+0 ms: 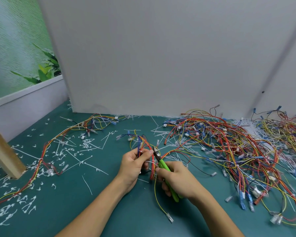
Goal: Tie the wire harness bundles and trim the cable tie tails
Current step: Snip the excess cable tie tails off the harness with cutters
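Head: harness (144, 144) in left hand (133, 165); cutters (163, 165) in right hand (178, 180)

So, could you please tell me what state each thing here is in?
Left hand: grips the harness.
Right hand: grips the cutters.
Harness: held above the mat, wires looped.
Tie: on the harness, between the hands.
Cutters: tips at the harness; open or shut unclear.
Pile: tangled, lying at right.
Tails: cut, scattered on the mat.

Red-yellow-blue wire bundle (146, 144), upright, white cable tie tail (150, 162) protruding, green-handled cutters (163, 166) beside it
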